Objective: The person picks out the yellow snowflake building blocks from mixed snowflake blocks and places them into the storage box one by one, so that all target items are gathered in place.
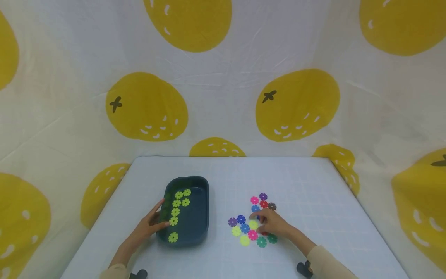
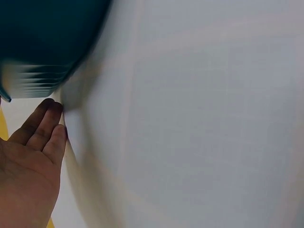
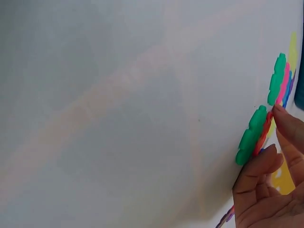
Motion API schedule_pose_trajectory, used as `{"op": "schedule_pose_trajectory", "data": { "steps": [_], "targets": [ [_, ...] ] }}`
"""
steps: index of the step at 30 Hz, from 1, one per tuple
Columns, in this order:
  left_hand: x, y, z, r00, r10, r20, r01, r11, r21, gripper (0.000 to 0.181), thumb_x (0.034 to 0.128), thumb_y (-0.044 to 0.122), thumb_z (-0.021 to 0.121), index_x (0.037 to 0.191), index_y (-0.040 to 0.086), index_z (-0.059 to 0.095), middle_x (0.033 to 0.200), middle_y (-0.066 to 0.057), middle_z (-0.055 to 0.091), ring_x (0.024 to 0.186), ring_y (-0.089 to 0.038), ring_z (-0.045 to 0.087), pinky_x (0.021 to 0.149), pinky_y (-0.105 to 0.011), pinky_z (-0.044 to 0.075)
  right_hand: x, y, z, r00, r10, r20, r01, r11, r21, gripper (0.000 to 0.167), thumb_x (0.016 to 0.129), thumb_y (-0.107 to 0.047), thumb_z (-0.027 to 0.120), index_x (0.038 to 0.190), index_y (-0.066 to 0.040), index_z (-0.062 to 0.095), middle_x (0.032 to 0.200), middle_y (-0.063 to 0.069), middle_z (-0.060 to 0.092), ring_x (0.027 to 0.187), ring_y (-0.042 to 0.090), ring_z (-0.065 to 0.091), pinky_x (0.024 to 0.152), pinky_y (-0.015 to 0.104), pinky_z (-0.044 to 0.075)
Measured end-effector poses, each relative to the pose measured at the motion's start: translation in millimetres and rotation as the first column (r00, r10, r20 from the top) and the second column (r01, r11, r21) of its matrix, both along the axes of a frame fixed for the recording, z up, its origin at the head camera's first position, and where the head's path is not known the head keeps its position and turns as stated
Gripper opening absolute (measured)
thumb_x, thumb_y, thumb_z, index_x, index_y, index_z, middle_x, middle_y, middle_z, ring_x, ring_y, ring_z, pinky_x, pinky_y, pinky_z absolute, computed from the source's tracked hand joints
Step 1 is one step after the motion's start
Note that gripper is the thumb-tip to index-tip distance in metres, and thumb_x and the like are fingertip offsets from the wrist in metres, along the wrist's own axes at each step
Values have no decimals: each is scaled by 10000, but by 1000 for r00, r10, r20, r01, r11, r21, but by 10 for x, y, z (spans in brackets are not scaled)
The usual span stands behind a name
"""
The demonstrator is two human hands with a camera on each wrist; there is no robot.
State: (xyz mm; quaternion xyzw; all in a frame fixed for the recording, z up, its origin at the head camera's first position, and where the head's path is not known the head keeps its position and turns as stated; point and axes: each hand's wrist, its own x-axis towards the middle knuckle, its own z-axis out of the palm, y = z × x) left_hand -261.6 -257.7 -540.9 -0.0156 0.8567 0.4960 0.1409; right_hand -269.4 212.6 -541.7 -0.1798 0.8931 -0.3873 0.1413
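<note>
A dark teal tray (image 1: 189,243) stands left of centre on the table, with several yellow-green flower-shaped discs (image 1: 173,237) on its floor and left side. My left hand (image 1: 148,225) rests at the tray's left edge, thumb and index finger spread against the rim; the left wrist view shows other fingers (image 2: 43,130) straight beside the tray. Over a cluster of coloured flower discs, my right hand (image 1: 273,223) has thumb and index finger apart on either side of a yellow disc (image 1: 253,224). Green discs (image 3: 251,135) lie close to its fingers. Some discs are hidden under this hand.
Pink (image 1: 254,200), purple (image 1: 263,196), blue, red, brown and green discs lie flat right of the tray, some touching. A pale checked cloth (image 1: 216,263) covers the table. Behind hangs a white curtain (image 1: 223,100) printed with large yellow fruit.
</note>
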Motion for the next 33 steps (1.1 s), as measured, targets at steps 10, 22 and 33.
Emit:
{"op": "schedule_pose_trajectory", "data": {
  "steps": [10, 22, 33],
  "targets": [
    [10, -15, -27, 1000, -4, -3, 4, 1000, 6, 922, 884, 381, 738, 1577, 418, 131, 1629, -245, 176, 1474, -486, 210, 1157, -655, 266, -14, 6, -22, 999, -1, 35, 0, 999, 36, 402, 796, -103, 805, 1179, -186, 714, 897, 13, 543, 827, 167, 470, 612, 223, 456],
    [4, -11, -42, 1000, -2, 10, 2, 1000, 5, 928, 878, 390, 742, 1574, 434, 128, 1634, -238, 165, 1480, -485, 190, 1162, -657, 247, -15, 4, -33, 1000, -10, 23, 9, 999, 42, 320, 786, -108, 818, 1074, -153, 686, 860, 14, 528, 800, 153, 481, 586, 212, 472],
    [-11, -11, -9, 1000, -4, 7, 4, 1000, -29, 910, 888, 416, 724, 1568, 452, 120, 1627, -249, 180, 1471, -489, 215, 1155, -667, 254, 39, -2, -70, 1000, -30, -6, 30, 999, -19, 303, 818, -104, 788, 1071, -138, 625, 913, -27, 591, 752, 114, 516, 626, 176, 492]
  ]
}}
